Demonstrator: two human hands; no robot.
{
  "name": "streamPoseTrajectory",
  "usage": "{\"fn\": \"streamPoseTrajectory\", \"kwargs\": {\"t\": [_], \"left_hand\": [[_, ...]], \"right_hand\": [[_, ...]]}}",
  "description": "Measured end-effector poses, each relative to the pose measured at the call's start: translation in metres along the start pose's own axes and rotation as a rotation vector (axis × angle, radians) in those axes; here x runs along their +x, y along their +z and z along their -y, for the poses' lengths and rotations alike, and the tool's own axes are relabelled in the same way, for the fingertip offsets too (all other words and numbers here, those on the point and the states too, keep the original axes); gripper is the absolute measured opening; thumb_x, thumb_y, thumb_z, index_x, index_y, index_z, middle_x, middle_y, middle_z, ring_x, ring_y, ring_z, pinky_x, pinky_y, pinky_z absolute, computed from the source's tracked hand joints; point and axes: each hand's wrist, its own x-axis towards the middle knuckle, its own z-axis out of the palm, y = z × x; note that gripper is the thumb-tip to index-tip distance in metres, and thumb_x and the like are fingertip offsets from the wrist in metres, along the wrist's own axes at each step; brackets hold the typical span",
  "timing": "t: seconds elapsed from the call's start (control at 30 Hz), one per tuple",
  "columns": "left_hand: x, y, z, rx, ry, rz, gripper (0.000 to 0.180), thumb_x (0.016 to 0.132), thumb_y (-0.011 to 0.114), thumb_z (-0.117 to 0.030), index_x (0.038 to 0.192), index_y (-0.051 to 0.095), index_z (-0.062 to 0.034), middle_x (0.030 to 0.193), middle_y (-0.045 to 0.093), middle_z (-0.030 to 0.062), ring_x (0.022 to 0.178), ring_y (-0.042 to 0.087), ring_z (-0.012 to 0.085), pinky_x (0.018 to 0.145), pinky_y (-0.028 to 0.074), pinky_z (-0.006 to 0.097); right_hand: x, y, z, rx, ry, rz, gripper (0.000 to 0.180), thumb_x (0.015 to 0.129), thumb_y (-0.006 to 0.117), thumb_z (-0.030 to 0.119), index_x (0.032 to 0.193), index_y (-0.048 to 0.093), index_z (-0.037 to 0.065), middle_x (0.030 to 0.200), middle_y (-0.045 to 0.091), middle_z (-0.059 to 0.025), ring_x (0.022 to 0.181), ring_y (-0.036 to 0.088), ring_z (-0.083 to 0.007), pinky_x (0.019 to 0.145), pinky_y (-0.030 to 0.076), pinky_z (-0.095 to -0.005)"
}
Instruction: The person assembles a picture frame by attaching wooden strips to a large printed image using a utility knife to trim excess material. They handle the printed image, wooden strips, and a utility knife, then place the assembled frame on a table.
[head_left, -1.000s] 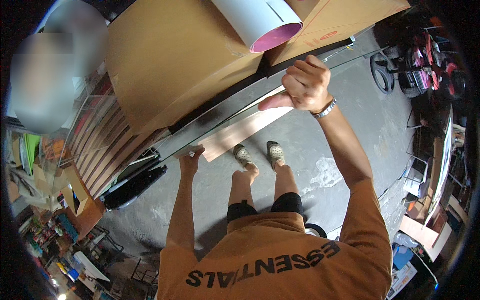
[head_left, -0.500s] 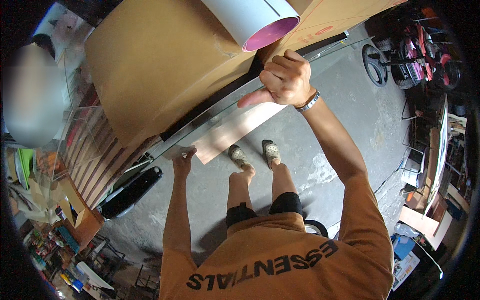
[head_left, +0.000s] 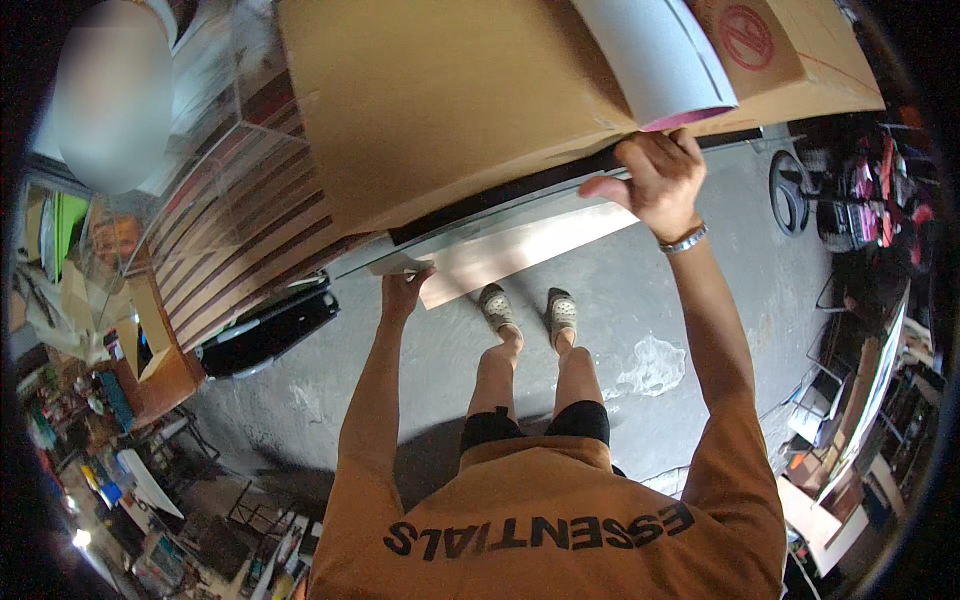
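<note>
A clear, glass-like sheet (head_left: 480, 232) lies along the front of a large brown cardboard box (head_left: 450, 120), its thin greenish edge toward me. My left hand (head_left: 406, 288) pinches this edge near its left end, thumb and fingertips together. Farther right, my right hand (head_left: 664, 188) has its fingers curled over the sheet and the thumb stretched leftward along it. Below the edge, between my hands, shows a pale wood-coloured strip (head_left: 520, 258); whether it is joined to the sheet I cannot tell.
A white tube (head_left: 660, 60) with a pink inside rests on the box, just above my right hand. Slatted brown boards (head_left: 240, 245) and transparent panels (head_left: 215, 170) stand at left, near another person. A black case-like object (head_left: 275, 330) lies on the floor; wheeled things (head_left: 855, 200) stand right.
The view has swung, so box, tube and both hands sit farther right in the picture. Both hands keep their places on the sheet's edge.
</note>
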Motion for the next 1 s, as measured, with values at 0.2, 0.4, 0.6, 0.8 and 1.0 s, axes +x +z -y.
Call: {"fn": "streamPoseTrajectory", "kwargs": {"t": [0.2,0.4,0.6,0.8,1.0], "left_hand": [[0.004,0.005,0.013,-0.056,-0.015,-0.063,0.034,0.082,0.083,-0.029,0.095,0.072,0.0006,0.099,0.075,0.0143,0.09,0.072,0.029,0.081,0.057,0.04],[0.012,0.003,0.016,0.009,-0.029,0.007,0.037,0.085,0.078,-0.033,0.097,0.074,0.002,0.098,0.075,0.0167,0.089,0.073,0.0298,0.077,0.055,0.038],[0.013,-0.007,0.003,0.283,0.168,0.07,0.034,0.087,0.076,-0.028,0.095,0.073,0.0041,0.096,0.076,0.0158,0.088,0.072,0.0285,0.081,0.054,0.039],[0.014,-0.007,0.005,0.118,0.038,0.022,0.032,0.088,0.076,-0.026,0.095,0.072,0.0047,0.093,0.075,0.0153,0.087,0.072,0.0254,0.081,0.055,0.036],[0.019,-0.016,0.003,0.317,0.115,0.106,0.032,0.087,0.077,-0.026,0.098,0.071,0.0031,0.094,0.076,0.0134,0.086,0.072,0.0228,0.081,0.055,0.035]], "right_hand": [[0.0,-0.005,0.004,-0.078,0.003,0.049,0.055,0.07,0.075,0.064,0.074,0.061,0.011,0.067,0.057,0.0012,0.063,0.057,-0.0181,0.064,0.039,-0.0314],[-0.001,-0.009,0.005,-0.122,0.022,0.123,0.05,0.071,0.077,0.058,0.08,0.064,0.01,0.083,0.062,-0.002,0.075,0.06,-0.0209,0.068,0.043,-0.0345],[-0.007,-0.016,0.004,-0.031,0.053,0.141,0.051,0.07,0.082,0.049,0.096,0.067,0.008,0.092,0.062,-0.0073,0.083,0.059,-0.0271,0.07,0.045,-0.0382],[-0.01,-0.025,0.002,0.004,0.06,0.103,0.043,0.075,0.081,0.04,0.095,0.064,0.006,0.095,0.063,-0.0063,0.087,0.06,-0.0254,0.075,0.048,-0.0374],[-0.004,-0.054,0.011,0.017,0.104,-0.027,0.028,0.079,0.079,0.03,0.084,0.061,0.009,0.093,0.062,-0.0056,0.086,0.061,-0.0227,0.073,0.048,-0.0348]]}}
